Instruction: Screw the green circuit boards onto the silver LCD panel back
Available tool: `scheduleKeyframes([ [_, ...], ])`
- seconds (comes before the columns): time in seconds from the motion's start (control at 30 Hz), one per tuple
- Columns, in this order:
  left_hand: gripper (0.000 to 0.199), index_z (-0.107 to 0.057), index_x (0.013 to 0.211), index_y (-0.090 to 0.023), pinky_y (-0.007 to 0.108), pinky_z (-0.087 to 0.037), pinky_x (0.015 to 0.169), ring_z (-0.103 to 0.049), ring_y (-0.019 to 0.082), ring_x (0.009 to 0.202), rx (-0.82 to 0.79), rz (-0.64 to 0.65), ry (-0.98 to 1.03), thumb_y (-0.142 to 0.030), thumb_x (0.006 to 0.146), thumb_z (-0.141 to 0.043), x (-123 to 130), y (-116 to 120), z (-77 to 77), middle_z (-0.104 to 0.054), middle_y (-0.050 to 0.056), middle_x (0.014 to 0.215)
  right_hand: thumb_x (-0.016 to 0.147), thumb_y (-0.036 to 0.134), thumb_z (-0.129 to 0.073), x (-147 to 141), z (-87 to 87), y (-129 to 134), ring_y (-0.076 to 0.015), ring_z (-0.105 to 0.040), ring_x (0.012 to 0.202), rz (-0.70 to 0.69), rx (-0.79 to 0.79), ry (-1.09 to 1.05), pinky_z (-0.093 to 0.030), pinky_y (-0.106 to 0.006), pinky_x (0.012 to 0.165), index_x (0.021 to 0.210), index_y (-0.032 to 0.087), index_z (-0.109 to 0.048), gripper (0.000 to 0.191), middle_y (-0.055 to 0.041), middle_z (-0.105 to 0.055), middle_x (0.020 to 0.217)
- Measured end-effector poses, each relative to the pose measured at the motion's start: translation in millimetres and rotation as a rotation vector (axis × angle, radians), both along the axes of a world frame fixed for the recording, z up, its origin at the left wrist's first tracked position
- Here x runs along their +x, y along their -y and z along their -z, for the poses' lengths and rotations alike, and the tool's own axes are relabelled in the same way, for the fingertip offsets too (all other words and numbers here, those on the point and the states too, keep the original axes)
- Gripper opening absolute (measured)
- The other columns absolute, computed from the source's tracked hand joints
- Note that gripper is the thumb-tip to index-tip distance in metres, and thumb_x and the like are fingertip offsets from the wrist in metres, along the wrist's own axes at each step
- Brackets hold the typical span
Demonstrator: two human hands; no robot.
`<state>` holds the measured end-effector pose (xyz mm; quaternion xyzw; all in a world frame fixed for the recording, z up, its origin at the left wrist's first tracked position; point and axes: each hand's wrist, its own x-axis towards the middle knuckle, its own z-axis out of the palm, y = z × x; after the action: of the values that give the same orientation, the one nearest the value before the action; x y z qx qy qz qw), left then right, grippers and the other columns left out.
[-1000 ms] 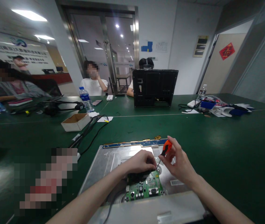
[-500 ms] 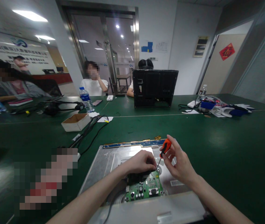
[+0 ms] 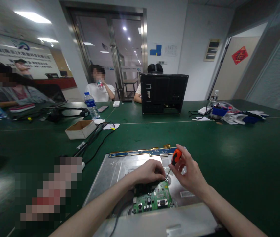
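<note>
My right hand (image 3: 189, 171) holds an orange and black screwdriver (image 3: 176, 157) by its handle, tilted. Its tip meets the upper right corner of a green circuit board (image 3: 152, 199). Beside that tip, my left hand (image 3: 151, 171) is bent over the board's upper edge with fingers pressed together; what they hold, if anything, is hidden. The board lies on a silver metal panel (image 3: 110, 169), which has a blue strip (image 3: 140, 152) along its far edge.
An open cardboard box (image 3: 80, 130) and black cables (image 3: 90, 140) lie to the left. Farther back are a water bottle (image 3: 91, 105), a black monitor housing (image 3: 164, 93) and a pile of gloves (image 3: 236, 115). Several people are around the green table (image 3: 253, 158).
The screwdriver handle has turned and shifted slightly in my right hand. My left hand stays in place. Across the table, a bottle now shows at a seated person's mouth.
</note>
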<state>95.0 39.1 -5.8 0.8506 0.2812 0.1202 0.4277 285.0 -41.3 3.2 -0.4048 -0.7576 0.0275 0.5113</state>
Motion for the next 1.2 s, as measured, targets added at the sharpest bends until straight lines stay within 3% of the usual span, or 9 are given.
scheduleKeyframes([
  [0.3, 0.008, -0.077, 0.076, -0.015, 0.021, -0.044, 0.065, -0.061, 0.015, 0.067, 0.001, -0.001, -0.011, -0.012, 0.078, -0.07, -0.9, -0.6, 1.5, -0.07, -0.001, 0.07, 0.096, 0.016, -0.048, 0.2, -2.6, 1.7, -0.0148, -0.065, 0.056, -0.037, -0.039, 0.0, -0.056, -0.025, 0.049, 0.157, 0.026, -0.021, 0.067, -0.001, -0.069, 0.083],
  [0.57, 0.007, -0.077, 0.075, -0.014, 0.021, -0.043, 0.064, -0.06, 0.015, 0.066, 0.006, -0.006, -0.003, -0.011, 0.077, -0.072, -0.5, 0.1, 0.4, -0.069, -0.001, 0.068, 0.098, 0.021, -0.054, -0.4, 2.8, -0.5, -0.0122, -0.06, 0.047, 0.021, 0.012, -0.003, -0.05, -0.02, 0.043, 0.156, 0.025, -0.023, 0.065, 0.004, -0.064, 0.072],
  [0.77, 0.008, -0.078, 0.075, -0.015, 0.021, -0.043, 0.064, -0.059, 0.014, 0.066, 0.004, -0.006, -0.001, -0.011, 0.077, -0.071, -0.5, -0.1, 0.2, -0.068, -0.001, 0.067, 0.097, 0.022, -0.056, 0.7, 4.5, -2.4, -0.0122, -0.06, 0.048, 0.022, 0.024, 0.005, -0.051, -0.02, 0.043, 0.151, 0.024, -0.03, 0.061, 0.0022, -0.067, 0.076],
  [1.07, 0.008, -0.078, 0.076, -0.015, 0.022, -0.044, 0.065, -0.061, 0.015, 0.068, 0.008, 0.001, -0.004, -0.014, 0.078, -0.072, -1.3, -1.1, 3.6, -0.07, 0.0, 0.07, 0.097, 0.017, -0.048, 0.0, -1.5, 1.2, -0.015, -0.065, 0.057, -0.038, -0.037, -0.013, -0.055, -0.024, 0.048, 0.157, 0.026, -0.024, 0.064, -0.0029, -0.072, 0.087],
  [1.2, 0.007, -0.079, 0.077, -0.016, 0.022, -0.045, 0.066, -0.062, 0.016, 0.07, 0.011, 0.003, -0.007, -0.014, 0.079, -0.072, -1.3, -1.5, 3.4, -0.071, 0.0, 0.072, 0.098, 0.019, -0.049, 0.8, -1.2, 0.6, -0.0138, -0.062, 0.052, -0.011, -0.028, 0.004, -0.053, -0.023, 0.047, 0.156, 0.025, -0.026, 0.063, -0.0002, -0.069, 0.08],
])
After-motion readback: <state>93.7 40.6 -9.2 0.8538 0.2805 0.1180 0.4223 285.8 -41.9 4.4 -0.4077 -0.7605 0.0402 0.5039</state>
